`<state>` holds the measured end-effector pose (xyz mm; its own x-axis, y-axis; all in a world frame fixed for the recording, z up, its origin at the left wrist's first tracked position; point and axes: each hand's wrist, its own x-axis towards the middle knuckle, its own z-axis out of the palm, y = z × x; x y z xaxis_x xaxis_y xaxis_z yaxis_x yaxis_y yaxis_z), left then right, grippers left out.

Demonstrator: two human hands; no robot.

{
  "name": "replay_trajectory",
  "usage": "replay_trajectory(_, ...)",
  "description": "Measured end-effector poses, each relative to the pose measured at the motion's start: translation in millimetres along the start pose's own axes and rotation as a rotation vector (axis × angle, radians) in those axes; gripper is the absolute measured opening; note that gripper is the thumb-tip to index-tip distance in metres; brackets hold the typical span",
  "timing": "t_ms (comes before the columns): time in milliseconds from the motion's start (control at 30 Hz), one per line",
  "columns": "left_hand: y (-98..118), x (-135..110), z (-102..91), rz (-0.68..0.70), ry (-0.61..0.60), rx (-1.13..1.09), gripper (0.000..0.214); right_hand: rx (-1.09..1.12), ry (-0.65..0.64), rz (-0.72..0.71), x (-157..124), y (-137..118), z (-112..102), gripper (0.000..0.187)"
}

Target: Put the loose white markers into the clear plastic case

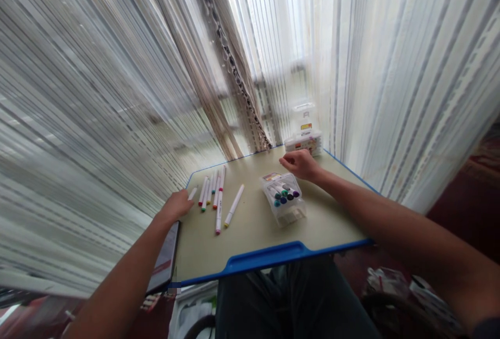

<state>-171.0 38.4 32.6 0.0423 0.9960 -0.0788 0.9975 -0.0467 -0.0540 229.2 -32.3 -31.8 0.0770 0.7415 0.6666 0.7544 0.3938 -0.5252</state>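
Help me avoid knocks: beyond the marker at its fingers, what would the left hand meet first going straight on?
Likely the nearest red-ended marker, though how high the left hand is above the table is unclear.

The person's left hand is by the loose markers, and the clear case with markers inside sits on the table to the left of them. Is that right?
Not quite: the head view shows the clear case, with markers inside, to the right of the loose markers. The left hand is by the loose ones, as you say.
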Motion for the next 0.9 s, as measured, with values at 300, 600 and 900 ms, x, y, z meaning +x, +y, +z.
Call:
replay_trajectory(300, 53.5, -14.3, -28.5, 0.241, 0.084, -0.644, 0.021, 0.191, -0.013, 0.096, 1.3, -3.8, -3.8, 0.042)
replay_trajectory(600, 165.5, -33.8, 14.1, 0.552, -0.082, -1.468, 0.048, 0.603, -0.082, 0.366, 4.8, -6.7, -1.0, 0.051)
replay_trajectory(900, 176.6, -34.7, 45.0, 0.595, -0.035, -1.645, 0.042, 0.962, -0.199, 0.544, -4.0, -28.8, -3.6, 0.039)
